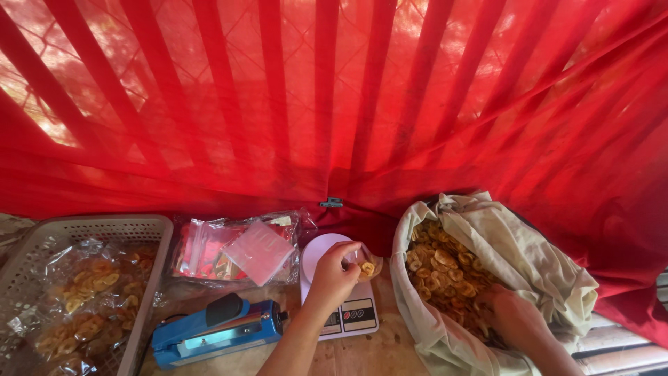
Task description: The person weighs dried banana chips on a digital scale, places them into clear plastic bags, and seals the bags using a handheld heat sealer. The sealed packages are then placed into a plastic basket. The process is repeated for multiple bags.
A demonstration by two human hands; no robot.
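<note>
A: What's behind the work area?
B: A red curtain [334, 104] hangs in folds, daylight glowing through it.
A: And below?
B: A worn wooden surface [376, 351].

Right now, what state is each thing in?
Left hand: holds a small clear bag over the scale.
Right hand: inside the sack, among chips.
Cloth sack: open, full of banana chips.
Kitchen scale: on the table, display unreadable.
Blue heat sealer: arm down.
Grey basket: holds filled chip bags.
</note>
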